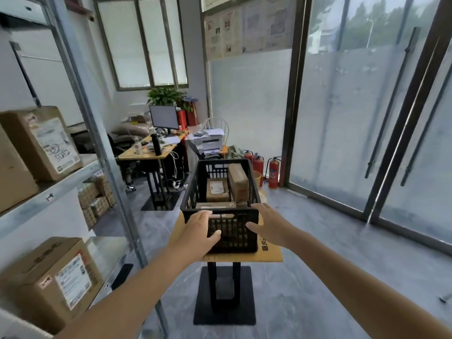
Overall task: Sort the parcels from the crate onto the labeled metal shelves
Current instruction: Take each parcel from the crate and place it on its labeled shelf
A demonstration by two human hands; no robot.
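Note:
A black plastic crate [195, 184] stands on a small wooden-topped stand [269, 255] in front of me. Inside it are a brown box with a white label [217, 190], a taller brown box [238, 182] standing on end to its right, and a flat parcel [216, 205] at the near end. My left hand [198, 232] touches the crate's near wall, fingers at the rim and thumb spread across the lattice. My right hand [267, 223] reaches to the near right corner with straight fingers. The metal shelves [49, 194] stand at my left and hold labeled cardboard boxes [42, 143].
Another large box [53, 277] sits on a lower shelf. A desk [146, 155] with a monitor, a printer [208, 143] and red fire extinguishers [272, 172] stand beyond the crate. Glass doors [354, 118] run along the right. Grey floor lies around the stand's black base [225, 297].

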